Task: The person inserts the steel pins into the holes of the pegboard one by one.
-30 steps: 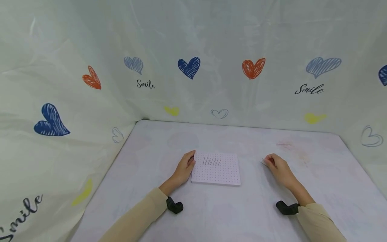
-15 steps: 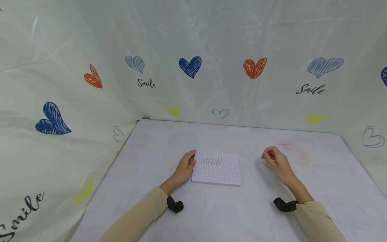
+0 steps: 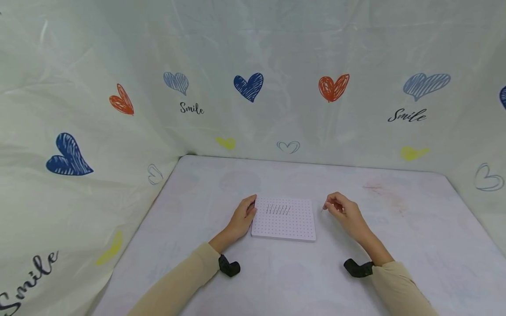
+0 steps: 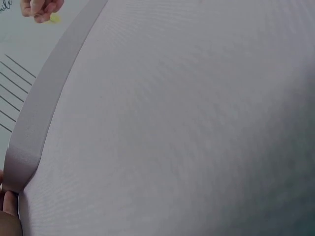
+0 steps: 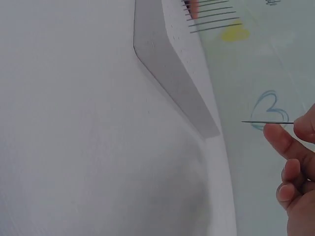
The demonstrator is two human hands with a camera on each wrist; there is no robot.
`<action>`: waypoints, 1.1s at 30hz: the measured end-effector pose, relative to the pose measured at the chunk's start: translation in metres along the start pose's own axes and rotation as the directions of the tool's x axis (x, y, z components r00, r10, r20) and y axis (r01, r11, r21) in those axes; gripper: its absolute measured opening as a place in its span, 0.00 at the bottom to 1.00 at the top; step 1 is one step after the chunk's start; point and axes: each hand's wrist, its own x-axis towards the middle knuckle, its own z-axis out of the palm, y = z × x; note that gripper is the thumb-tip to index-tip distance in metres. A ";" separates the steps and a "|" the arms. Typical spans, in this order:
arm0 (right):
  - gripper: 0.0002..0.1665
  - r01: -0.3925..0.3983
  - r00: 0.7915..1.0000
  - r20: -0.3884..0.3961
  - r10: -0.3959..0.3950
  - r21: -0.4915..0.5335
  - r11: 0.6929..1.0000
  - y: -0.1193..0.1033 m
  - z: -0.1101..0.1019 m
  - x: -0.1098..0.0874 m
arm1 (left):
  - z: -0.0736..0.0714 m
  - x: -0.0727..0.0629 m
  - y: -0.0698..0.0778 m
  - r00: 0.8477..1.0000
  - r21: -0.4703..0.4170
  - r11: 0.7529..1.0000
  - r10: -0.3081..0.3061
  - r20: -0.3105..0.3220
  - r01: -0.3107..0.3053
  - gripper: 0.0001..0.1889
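Note:
A white perforated board lies flat on the table, with a row of several thin dark needles standing in its far part. My left hand grips the board's left edge between thumb and fingers; in the left wrist view only its fingertips show at the board's corner. To the right of the board, my right hand pinches one needle between thumb and index finger. This needle's pointed end sticks out towards the board, while the other fingers curl loosely below.
The white table carries a faint reddish stain at its far right. Behind it and on the left hangs a pale sheet printed with hearts and "Smile". Each wrist wears a black camera mount.
My right hand has risen slightly and moved left towards the board with the needle. The left hand and the board have stayed in place.

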 end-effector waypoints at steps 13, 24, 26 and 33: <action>0.02 0.072 0.996 0.038 -0.075 0.072 0.995 -0.017 0.040 0.011 | -0.003 -0.002 0.003 1.000 -0.035 0.999 0.027 -0.001 -0.027 0.25; 0.03 0.017 0.996 0.082 -0.024 0.075 0.997 -0.028 0.058 0.015 | -0.001 -0.003 0.004 1.000 -0.028 0.999 0.016 0.002 -0.016 0.25; 0.03 0.012 0.996 0.088 -0.018 0.070 0.998 -0.028 0.060 0.016 | -0.001 -0.002 0.004 1.000 -0.027 1.000 0.007 0.001 -0.007 0.25; 0.04 0.014 0.994 0.105 -0.018 0.037 0.999 -0.027 0.063 0.015 | -0.001 -0.001 0.002 1.000 -0.024 1.000 0.007 0.000 -0.007 0.25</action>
